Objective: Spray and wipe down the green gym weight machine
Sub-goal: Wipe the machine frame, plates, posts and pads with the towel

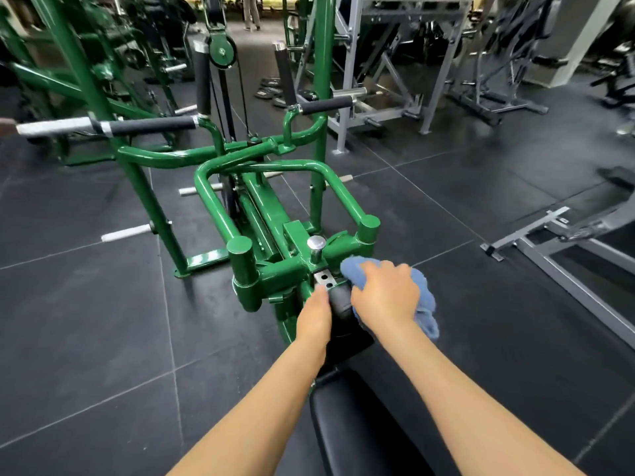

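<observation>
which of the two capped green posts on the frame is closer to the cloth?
The right-hand post, just beyond the blue cloth gripped by the right hand. The other post stands across the chrome knob, left of it.

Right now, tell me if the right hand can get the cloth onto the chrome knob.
Probably yes. The right hand grips the cloth just right of the chrome knob, and nothing stands between them. The left hand rests lower, on the black pad, out of the way.
</observation>
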The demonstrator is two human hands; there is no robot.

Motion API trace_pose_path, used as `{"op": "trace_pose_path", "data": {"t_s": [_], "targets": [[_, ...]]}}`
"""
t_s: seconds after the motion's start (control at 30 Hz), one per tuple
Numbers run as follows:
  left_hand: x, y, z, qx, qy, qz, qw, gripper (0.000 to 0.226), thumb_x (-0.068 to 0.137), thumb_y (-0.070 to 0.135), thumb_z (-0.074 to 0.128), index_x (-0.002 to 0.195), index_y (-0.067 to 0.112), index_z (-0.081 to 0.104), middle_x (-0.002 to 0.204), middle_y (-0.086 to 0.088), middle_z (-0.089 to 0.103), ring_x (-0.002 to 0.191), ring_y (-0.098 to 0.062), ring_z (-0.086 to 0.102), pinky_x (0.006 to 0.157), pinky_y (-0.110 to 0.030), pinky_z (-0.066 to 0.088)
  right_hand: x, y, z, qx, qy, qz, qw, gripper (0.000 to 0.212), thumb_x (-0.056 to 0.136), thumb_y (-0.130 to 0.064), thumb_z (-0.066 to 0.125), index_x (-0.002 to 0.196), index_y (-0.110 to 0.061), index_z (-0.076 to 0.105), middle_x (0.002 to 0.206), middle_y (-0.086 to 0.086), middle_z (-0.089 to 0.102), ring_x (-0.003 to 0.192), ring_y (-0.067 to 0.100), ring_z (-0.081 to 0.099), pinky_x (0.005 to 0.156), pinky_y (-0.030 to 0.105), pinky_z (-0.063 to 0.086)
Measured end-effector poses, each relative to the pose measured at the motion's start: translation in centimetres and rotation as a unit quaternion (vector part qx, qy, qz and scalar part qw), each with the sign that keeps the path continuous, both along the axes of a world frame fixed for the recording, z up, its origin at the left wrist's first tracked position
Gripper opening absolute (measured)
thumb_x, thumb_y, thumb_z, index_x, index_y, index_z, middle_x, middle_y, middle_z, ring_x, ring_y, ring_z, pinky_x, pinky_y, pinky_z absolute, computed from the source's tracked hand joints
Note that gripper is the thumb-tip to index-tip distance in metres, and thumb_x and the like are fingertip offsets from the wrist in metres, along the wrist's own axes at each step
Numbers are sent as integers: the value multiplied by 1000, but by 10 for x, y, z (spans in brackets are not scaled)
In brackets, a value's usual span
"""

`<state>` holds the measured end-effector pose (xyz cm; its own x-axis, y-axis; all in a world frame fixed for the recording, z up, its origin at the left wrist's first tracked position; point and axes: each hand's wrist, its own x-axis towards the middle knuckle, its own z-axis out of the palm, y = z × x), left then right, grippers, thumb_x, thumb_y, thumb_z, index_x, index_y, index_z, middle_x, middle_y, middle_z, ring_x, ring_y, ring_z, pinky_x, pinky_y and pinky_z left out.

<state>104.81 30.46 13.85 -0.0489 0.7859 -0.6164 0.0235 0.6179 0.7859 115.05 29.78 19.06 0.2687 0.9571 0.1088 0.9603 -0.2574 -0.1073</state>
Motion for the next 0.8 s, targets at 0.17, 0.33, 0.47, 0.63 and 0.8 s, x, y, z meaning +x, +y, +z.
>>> {"op": "trace_pose_path", "data": {"t_s": [0.17, 0.33, 0.47, 0.63, 0.8], "targets": [[-17, 0, 3, -41, -166, 55, 984, 73, 97, 63, 22, 128, 10, 60, 123, -10, 63, 112, -27, 58, 83, -32, 43, -34, -28, -2, 21, -77, 145, 986, 33, 69, -28, 74, 100, -23, 65, 102, 4, 62, 102, 31, 54, 67, 35, 41], [-30, -8, 5, -53, -158, 2, 986, 66, 96, 64, 17, 124, 23, 61, 131, -4, 61, 125, -21, 49, 100, -40, 33, -16, -35, -17, 50, -76, 190, 978, 50, 33, -21, 87, 80, -27, 71, 83, 0, 67, 77, 29, 60, 45, 30, 41], [-46, -24, 4, -77, -144, -2, 987, 67, 95, 66, 21, 136, 21, 51, 130, -5, 58, 120, -23, 50, 91, -38, 38, 0, -52, -37, 69, -38, 212, 974, 61, 36, -10, 86, 94, -24, 72, 108, 8, 68, 89, 37, 63, 49, 39, 51], [-67, -43, -8, -95, -133, 9, 987, 63, 96, 64, 24, 130, 20, 53, 110, -4, 61, 99, -21, 52, 74, -33, 43, 18, -78, -70, 173, 166, 74, 968, 33, 69, -3, 73, 97, -21, 70, 112, 4, 63, 101, 31, 56, 75, 44, 52], [-58, -40, -25, -108, -116, 19, 987, 45, 98, 57, 30, 119, 26, 56, 110, 6, 56, 101, -12, 48, 76, -33, 43, -9, -77, -70, 243, 493, -195, 812, 42, 87, -22, 65, 126, -13, 54, 126, 5, 53, 117, 24, 53, 101, 40, 43]]}}
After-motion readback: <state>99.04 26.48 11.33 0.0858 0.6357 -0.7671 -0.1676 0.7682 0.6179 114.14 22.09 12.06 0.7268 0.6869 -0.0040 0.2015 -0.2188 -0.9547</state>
